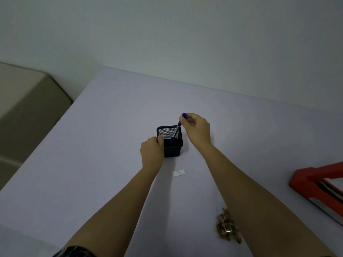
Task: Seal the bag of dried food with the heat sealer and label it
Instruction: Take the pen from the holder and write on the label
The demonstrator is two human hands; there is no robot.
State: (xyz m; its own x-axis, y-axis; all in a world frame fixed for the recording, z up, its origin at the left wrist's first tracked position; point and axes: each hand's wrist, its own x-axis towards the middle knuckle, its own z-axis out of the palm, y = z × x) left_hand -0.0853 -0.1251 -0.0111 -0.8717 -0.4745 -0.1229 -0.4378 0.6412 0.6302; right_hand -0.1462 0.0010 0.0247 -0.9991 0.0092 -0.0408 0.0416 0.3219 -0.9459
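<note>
Nearest the viewer, at the lower right, a clear bag of dried food [228,228] is seen lying on the pale tabletop [92,164], partly hidden by the right forearm; whether its mouth is sealed cannot be told. At the right edge, well apart from the bag, a red heat sealer [315,184] is recorded, cut off by the frame. Further out, between the two forearms, a small white label [178,173] lies flat on the tabletop; a faint mark is visible on it but cannot be read. Beyond the label, a black mesh pen holder [171,143] stands upright. The left hand [152,151] is closed around the holder's near-left corner, steadying it. The right hand [196,127] is pinched shut on the upper end of a blue marker [177,127], whose lower end sits tilted inside the holder. It is judged that the labelling step is in hand, with the marker at the holder; the label is not yet fixed to the bag. A plain wall [167,34] closes the far side.
</note>
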